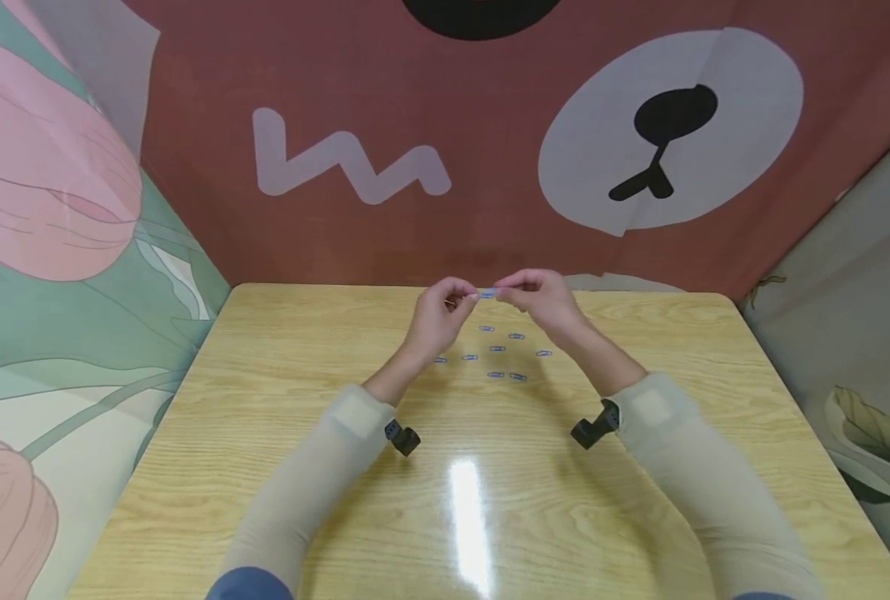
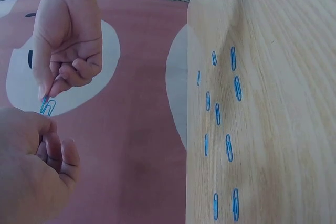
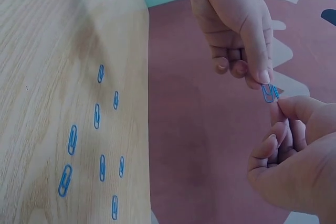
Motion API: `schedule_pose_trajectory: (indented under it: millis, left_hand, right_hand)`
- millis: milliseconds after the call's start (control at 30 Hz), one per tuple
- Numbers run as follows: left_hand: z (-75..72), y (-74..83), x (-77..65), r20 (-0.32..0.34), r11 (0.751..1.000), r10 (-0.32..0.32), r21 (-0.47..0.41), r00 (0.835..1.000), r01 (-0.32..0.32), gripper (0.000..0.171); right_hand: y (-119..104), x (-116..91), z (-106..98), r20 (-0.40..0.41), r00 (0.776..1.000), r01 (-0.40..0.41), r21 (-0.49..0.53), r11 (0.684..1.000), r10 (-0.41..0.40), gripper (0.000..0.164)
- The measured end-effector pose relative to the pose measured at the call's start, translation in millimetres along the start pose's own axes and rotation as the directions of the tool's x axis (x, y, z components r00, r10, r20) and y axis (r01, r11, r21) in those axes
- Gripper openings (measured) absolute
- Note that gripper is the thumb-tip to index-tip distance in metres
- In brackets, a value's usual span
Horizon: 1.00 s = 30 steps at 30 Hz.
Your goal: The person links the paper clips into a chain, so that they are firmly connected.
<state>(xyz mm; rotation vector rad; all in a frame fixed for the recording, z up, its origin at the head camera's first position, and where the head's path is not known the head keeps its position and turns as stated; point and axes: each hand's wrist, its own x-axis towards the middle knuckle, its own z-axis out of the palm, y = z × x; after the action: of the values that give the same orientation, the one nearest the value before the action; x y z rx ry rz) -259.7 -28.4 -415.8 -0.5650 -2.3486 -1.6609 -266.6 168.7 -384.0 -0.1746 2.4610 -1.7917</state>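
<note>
Joining one small blue clip to another looks to be the step in hand: the left hand and the right hand meet at the upper middle of the head view, above the far edge of the table, each pinching a paper clip between thumb and forefinger. In the right wrist view the left hand's clip sits right of centre, its loops facing the camera, and the right hand's clip stands nearly edge-on just beside it, the two seeming to overlap (whether one loop already passes through the other, I cannot tell). The other fingers of both hands are curled in toward the palms. The next move, as I judge it, calls for a steady grip on one clip while the other is angled and slid so its wire slips inside the loop; such thin wire could easily twist away from the fingertips. Counting: two clips are held, and the left wrist view shows ten loose clips lying flat and apart on the table, down the middle and right of centre. The head view shows only eight of these, one partly covered near the left wrist; the right wrist view also shows eight, left of centre.
</note>
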Motion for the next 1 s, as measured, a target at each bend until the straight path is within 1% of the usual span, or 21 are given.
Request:
schedule_pose_trajectory:
  millis: [133, 367, 567, 733, 867, 1000]
  left_hand:
    - [1.4, 1.1, -0.7, 0.002, 1.000, 0.008, -0.002, 1.000, -0.008, 0.010]
    - [3.2, 0.6, -1.3, -0.001, 1.000, 0.023, -0.006, 1.000, -0.023, 0.010]
    - [4.1, -0.5, -2.2, 0.006, 1.000, 0.031, -0.002, 1.000, -0.031, 0.011]
    - [4.1, -2.1, -3.1, 0.015, 0.999, 0.038, 0.002, 0.999, -0.038, 0.011]
    - [4.3, -3.8, -2.9, 0.022, 0.999, 0.032, -0.003, 0.999, -0.032, 0.011]
    - [3.6, -3.9, -1.9, 0.009, 1.000, 0.017, -0.024, 1.000, -0.017, 0.010]
  right_hand:
    - [0.9, -0.8, 1.9, 0.003, 1.000, -0.003, -0.003, 1.000, 0.003, 0.018]
    - [-1.3, -2.2, 3.8, -0.018, 1.000, -0.012, -0.013, 1.000, 0.012, 0.018]
    - [-2.9, -2.9, 3.1, -0.032, 0.999, -0.033, -0.049, 0.998, 0.031, 0.016]
    - [-4.9, -3.9, 3.4, -0.038, 0.999, -0.035, -0.056, 0.998, 0.033, 0.014]
    - [-6.4, -3.7, 4.2, -0.057, 0.998, -0.035, -0.058, 0.998, 0.032, 0.013]
    - [-4.6, -2.4, 3.3, -0.091, 0.995, -0.043, -0.062, 0.997, 0.037, 0.012]
